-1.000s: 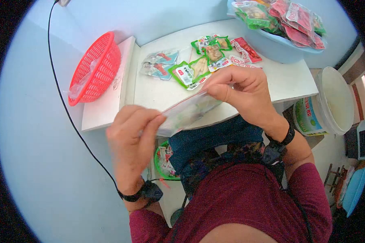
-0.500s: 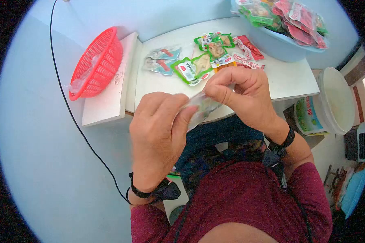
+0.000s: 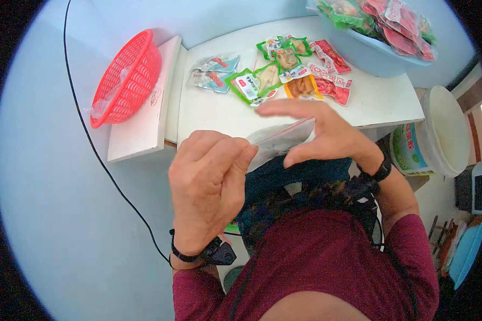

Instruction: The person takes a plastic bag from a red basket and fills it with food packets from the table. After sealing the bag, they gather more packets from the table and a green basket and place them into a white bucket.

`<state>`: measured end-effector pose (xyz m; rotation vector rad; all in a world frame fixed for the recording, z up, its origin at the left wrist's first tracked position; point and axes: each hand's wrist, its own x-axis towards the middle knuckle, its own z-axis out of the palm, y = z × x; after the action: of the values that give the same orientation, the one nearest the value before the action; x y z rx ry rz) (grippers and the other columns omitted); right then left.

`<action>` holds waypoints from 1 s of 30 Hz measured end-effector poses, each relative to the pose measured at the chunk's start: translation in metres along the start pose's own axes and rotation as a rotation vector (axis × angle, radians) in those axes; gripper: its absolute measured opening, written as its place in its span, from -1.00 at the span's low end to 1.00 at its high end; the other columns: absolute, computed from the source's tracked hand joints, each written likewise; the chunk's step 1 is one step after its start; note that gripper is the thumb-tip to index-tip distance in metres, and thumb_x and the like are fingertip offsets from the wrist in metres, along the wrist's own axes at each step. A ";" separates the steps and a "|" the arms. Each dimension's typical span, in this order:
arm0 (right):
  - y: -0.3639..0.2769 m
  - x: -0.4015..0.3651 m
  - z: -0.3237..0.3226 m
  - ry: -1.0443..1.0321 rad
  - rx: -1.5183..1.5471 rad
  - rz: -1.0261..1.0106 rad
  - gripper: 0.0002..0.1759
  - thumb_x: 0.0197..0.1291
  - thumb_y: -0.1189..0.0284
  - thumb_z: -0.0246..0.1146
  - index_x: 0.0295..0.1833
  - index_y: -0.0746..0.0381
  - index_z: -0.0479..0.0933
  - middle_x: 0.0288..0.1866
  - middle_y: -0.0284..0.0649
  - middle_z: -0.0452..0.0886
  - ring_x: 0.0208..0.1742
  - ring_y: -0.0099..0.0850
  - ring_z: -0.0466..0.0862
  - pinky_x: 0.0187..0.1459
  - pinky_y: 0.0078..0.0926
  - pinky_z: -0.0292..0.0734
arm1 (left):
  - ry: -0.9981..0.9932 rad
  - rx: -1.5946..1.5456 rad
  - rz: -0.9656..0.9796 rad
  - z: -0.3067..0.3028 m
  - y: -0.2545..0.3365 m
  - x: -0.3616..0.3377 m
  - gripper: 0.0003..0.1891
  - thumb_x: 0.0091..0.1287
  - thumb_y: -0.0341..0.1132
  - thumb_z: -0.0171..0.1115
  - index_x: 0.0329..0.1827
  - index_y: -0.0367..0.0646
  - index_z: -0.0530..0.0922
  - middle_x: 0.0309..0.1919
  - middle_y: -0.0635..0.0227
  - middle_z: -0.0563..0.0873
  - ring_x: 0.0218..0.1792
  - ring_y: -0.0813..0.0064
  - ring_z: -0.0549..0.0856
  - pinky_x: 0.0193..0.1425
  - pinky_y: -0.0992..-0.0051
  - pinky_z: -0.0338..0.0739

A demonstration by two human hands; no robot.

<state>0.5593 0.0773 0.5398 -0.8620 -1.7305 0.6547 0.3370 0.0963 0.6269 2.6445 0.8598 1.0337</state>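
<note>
A clear plastic bag with a red line along its top edge (image 3: 279, 140) hangs from my left hand (image 3: 209, 179), whose fingers pinch its left corner. My right hand (image 3: 326, 134) is open at the bag's right end, thumb and fingers spread apart around it. Beyond the hands on the white table (image 3: 214, 115) lie green-edged food packets (image 3: 268, 79), an orange packet (image 3: 303, 87), red packets (image 3: 333, 88) and blue-and-clear packets (image 3: 215, 73).
A red basket (image 3: 128, 80) with clear plastic inside leans at the left on a white board (image 3: 139, 140). At the back right, a light blue basin (image 3: 367, 56) holds many packets. A white bucket (image 3: 447, 134) stands right of the table. A black cable (image 3: 93, 147) runs down the left.
My right hand has let go of the bag's edge and opened its fingers. The bag's red-lined edge now shows, and my left hand still pinches the other end.
</note>
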 end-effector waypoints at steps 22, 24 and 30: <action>0.026 -0.016 0.009 0.197 -0.287 0.076 -0.30 -0.14 0.42 0.54 0.21 0.22 0.50 0.27 -0.03 0.53 0.31 -0.02 0.48 0.32 -0.14 0.38 | -0.819 -0.943 -0.760 0.098 -0.149 0.006 -0.77 0.33 -0.13 0.33 -0.33 -0.11 0.70 -0.53 0.68 0.57 -0.54 0.81 0.40 -0.46 0.69 0.21; 0.026 -0.010 0.010 0.128 -0.246 0.067 -0.32 -0.13 0.41 0.54 0.20 0.20 0.50 0.32 -0.01 0.49 0.37 0.03 0.41 0.37 -0.11 0.32 | -0.830 -0.928 -0.761 0.096 -0.146 0.005 -0.78 0.32 -0.14 0.33 -0.32 -0.11 0.71 -0.55 0.68 0.56 -0.54 0.80 0.40 -0.45 0.69 0.20; 0.047 -0.013 0.019 -0.160 -0.275 0.048 -0.57 -0.01 0.41 0.47 0.03 0.19 0.61 -0.03 -0.08 0.70 0.01 -0.09 0.68 0.04 -0.24 0.57 | -0.709 -0.773 -0.533 0.095 -0.151 0.002 -0.73 0.34 -0.14 0.29 -0.12 -0.17 0.71 -0.27 0.45 0.67 -0.26 0.65 0.59 -0.15 0.62 0.46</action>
<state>0.5548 0.0944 0.4903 -1.0669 -1.9803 0.5354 0.3332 0.2252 0.5034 1.7534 0.7193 0.1752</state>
